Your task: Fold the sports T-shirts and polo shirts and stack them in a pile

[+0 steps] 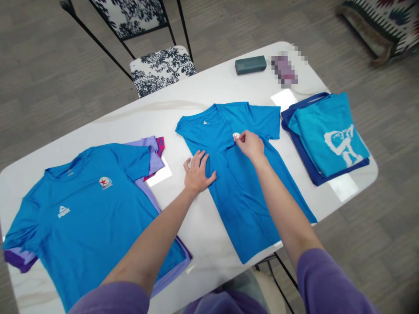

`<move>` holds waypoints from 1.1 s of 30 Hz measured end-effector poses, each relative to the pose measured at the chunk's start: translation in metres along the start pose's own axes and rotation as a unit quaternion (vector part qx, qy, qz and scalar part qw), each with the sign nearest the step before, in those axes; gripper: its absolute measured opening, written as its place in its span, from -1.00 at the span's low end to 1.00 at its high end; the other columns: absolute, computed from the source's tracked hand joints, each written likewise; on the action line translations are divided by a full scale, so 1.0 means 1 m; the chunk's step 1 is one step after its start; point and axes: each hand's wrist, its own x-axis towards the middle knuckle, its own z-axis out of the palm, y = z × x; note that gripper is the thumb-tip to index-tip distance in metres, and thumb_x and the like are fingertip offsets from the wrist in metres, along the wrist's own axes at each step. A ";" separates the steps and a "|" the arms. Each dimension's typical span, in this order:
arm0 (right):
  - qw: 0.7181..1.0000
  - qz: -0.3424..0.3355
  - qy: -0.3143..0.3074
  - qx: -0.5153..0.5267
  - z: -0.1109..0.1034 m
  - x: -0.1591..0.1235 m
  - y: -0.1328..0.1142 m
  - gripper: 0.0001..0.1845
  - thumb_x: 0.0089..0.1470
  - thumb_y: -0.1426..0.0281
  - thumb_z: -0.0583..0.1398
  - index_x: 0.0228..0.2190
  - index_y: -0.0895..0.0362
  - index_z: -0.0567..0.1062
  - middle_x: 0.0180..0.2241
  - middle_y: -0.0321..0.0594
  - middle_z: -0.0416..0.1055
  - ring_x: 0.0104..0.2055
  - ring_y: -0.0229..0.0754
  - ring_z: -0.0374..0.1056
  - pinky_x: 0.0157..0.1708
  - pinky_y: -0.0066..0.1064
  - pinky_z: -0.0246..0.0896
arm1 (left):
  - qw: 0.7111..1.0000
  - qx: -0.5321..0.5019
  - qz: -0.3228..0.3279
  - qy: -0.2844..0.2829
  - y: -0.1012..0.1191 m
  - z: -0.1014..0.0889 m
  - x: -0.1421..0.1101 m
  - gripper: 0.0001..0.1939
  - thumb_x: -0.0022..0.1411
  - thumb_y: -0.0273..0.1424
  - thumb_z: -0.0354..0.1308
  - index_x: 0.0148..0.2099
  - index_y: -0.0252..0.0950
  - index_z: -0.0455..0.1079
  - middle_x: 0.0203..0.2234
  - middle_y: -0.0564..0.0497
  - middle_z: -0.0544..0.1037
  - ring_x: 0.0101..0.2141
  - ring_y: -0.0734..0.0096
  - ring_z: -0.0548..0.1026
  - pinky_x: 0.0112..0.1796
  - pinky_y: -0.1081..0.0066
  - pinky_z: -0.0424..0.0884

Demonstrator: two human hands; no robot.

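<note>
Purple sleeves (330, 279) come in at four and seven o'clock. Mid-view on the white worktop (203, 257), a part-folded blue shirt (248, 196) lies flat. The left hand (197, 172) rests on its left edge, grip spread; the right hand (251, 145) has its grip pinching cloth at the small badge (236, 135). Toward eight o'clock lies an outspread blue shirt (98, 235) over lilac garments (157, 162); at three, a folded pile (327, 131); at one, a dark green box (250, 65); at eleven, a patterned chair (160, 69).

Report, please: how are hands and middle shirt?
Left hand at edge of blue shirt; right hand pinching it near badge. One sleeve showing. Folded clothes close by.
</note>
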 end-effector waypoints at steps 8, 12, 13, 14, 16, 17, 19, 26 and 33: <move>0.986 0.048 0.157 0.039 -0.059 -0.165 0.143 -0.57 0.36 -0.03 0.15 -0.03 0.02 0.54 -0.11 -0.03 0.63 -0.17 0.08 0.52 0.03 -0.02 0.33 | 1.000 0.005 0.002 0.022 -0.002 0.009 -0.002 -0.17 0.35 0.03 0.18 0.54 -0.15 0.18 0.53 -0.30 0.21 0.54 -0.23 0.11 0.47 -0.21 0.00; 0.975 0.136 0.173 0.028 -0.081 -0.255 0.253 -0.58 0.27 -0.08 0.21 -0.06 -0.06 0.56 -0.13 0.02 0.61 -0.20 0.19 0.53 -0.07 0.12 0.36 | 0.969 -0.016 -0.133 0.209 0.002 0.008 0.014 -0.28 0.33 -0.01 0.11 0.39 -0.29 0.24 0.34 -0.44 0.27 0.40 -0.28 0.26 0.34 -0.22 0.27; 0.976 0.143 0.162 0.023 -0.085 -0.272 0.273 -0.58 0.26 -0.09 0.23 -0.06 -0.09 0.56 -0.12 0.03 0.61 -0.20 0.22 0.53 -0.09 0.16 0.35 | 0.958 -0.021 -0.153 0.243 0.012 0.006 0.028 -0.35 0.35 -0.02 0.09 0.33 -0.30 0.28 0.26 -0.41 0.34 0.33 -0.24 0.34 0.30 -0.19 0.32; 0.978 0.144 0.148 0.022 -0.088 -0.286 0.290 -0.59 0.25 -0.10 0.24 -0.06 -0.12 0.56 -0.12 0.03 0.62 -0.20 0.25 0.54 -0.10 0.19 0.34 | 0.955 -0.032 -0.153 0.251 0.029 0.003 0.047 -0.41 0.38 -0.02 0.09 0.27 -0.28 0.31 0.17 -0.36 0.42 0.23 -0.18 0.43 0.25 -0.15 0.38; 0.982 0.140 0.125 0.027 -0.093 -0.306 0.314 -0.62 0.24 -0.10 0.27 -0.06 -0.18 0.56 -0.12 0.01 0.63 -0.21 0.28 0.54 -0.14 0.24 0.35 | 0.972 -0.071 -0.104 0.198 0.078 0.002 0.098 -0.54 0.42 -0.05 0.11 0.18 -0.23 0.37 -0.03 -0.21 0.54 0.01 0.01 0.55 0.15 0.00 0.47; 0.983 0.138 0.119 0.030 -0.095 -0.313 0.321 -0.63 0.24 -0.11 0.28 -0.06 -0.19 0.57 -0.12 -0.01 0.64 -0.22 0.28 0.55 -0.15 0.25 0.35 | 0.981 -0.096 -0.070 0.150 0.109 0.004 0.129 -0.60 0.44 -0.07 0.11 0.15 -0.20 0.39 -0.12 -0.13 0.58 -0.09 0.10 0.58 0.10 0.08 0.50; 0.985 0.132 0.109 0.036 -0.097 -0.323 0.329 -0.65 0.25 -0.09 0.29 -0.06 -0.20 0.57 -0.12 -0.05 0.65 -0.20 0.28 0.57 -0.16 0.25 0.37 | 0.990 -0.121 -0.024 0.066 0.176 0.018 0.194 -0.67 0.45 -0.10 0.10 0.08 -0.18 0.44 -0.18 -0.06 0.63 -0.17 0.20 0.60 -0.01 0.21 0.52; 0.976 0.143 0.142 0.080 -0.095 -0.338 0.342 -0.72 0.31 0.02 0.27 -0.03 -0.18 0.58 -0.17 -0.14 0.66 -0.26 0.15 0.60 -0.28 0.06 0.44 | 0.994 0.026 -0.092 -0.047 0.313 0.103 0.338 -0.72 0.26 -0.18 0.28 -0.06 -0.22 0.53 -0.06 -0.19 0.70 0.00 -0.07 0.62 0.06 0.06 0.51; 0.969 0.167 0.152 0.097 -0.094 -0.343 0.355 -0.83 0.35 0.06 0.26 -0.17 -0.18 0.57 -0.21 -0.19 0.66 -0.25 0.14 0.59 -0.28 0.03 0.39 | 0.985 0.112 -0.110 -0.073 0.326 0.136 0.365 -0.56 0.18 -0.10 0.29 -0.02 -0.31 0.56 0.02 -0.33 0.64 0.17 -0.26 0.53 0.20 -0.11 0.45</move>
